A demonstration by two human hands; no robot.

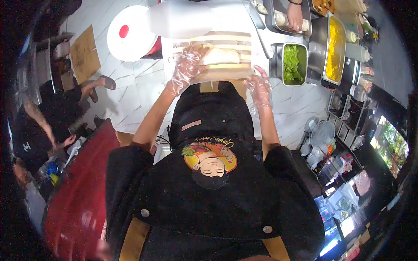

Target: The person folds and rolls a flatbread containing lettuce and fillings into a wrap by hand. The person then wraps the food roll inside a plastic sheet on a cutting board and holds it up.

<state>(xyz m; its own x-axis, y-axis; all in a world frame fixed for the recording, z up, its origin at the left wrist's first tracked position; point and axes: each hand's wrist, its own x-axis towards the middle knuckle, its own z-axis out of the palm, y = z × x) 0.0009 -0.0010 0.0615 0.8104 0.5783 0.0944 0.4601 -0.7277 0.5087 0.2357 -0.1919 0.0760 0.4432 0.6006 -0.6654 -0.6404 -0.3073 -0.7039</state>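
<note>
A pale rolled wrap [223, 55] lies on a sheet of brown-and-cream striped wrapping paper [235, 38] in front of me. My left hand [188, 65], in a clear plastic glove, is closed around the left end of the wrap, partly covering it. At the paper's near right corner is my right hand [260, 89], gloved the same way. Its fingers are bent at the paper's edge and seem to pinch it. Glare washes out part of the white work surface beyond the paper.
A long knife-like tool [261, 38] lies right of the paper. Beyond it stand steel pans of lettuce [294, 63] and yellow shreds [334, 50]. Another person's hand [295, 19] reaches into a pan of white rolls. A round white lid [130, 35] is at left.
</note>
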